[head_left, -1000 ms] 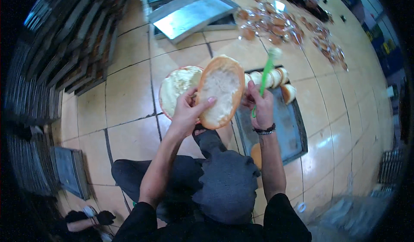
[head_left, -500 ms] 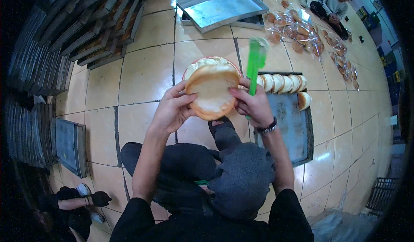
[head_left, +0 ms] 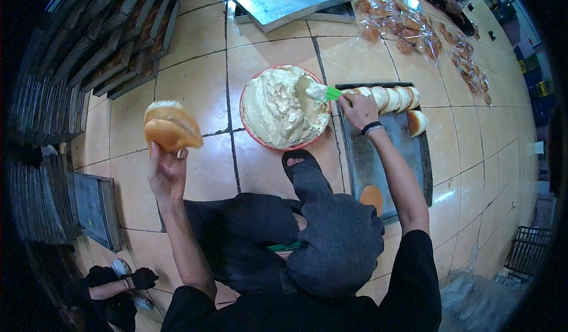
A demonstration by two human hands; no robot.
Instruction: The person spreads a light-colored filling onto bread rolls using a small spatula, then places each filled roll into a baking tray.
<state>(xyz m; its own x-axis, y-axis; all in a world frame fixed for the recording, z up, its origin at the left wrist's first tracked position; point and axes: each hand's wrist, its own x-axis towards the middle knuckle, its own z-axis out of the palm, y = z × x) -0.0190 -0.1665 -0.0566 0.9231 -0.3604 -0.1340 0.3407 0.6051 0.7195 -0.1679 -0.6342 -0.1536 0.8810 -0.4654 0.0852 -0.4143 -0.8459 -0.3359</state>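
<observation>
Two hands, both loaded. Your left hand (head_left: 168,175) is raised out to your left, fingers curled on the lower side of a bun (head_left: 170,132), well apart from the red-rimmed bowl (head_left: 276,148). Your right arm reaches forward, angled inward; right hand (head_left: 358,110) pinches the green spatula (head_left: 333,94), creamy end at the cream (head_left: 269,107).

I make out a black top (head_left: 296,319) on the wearer, its loose short sleeves (head_left: 412,270) ending near the elbows, then dark charcoal trousers (head_left: 236,225) and a dark open-toed sandal (head_left: 305,154). Two thin bracelets (head_left: 371,127), one darker, ring the right wrist; both hands (head_left: 168,175) are bare.
</observation>
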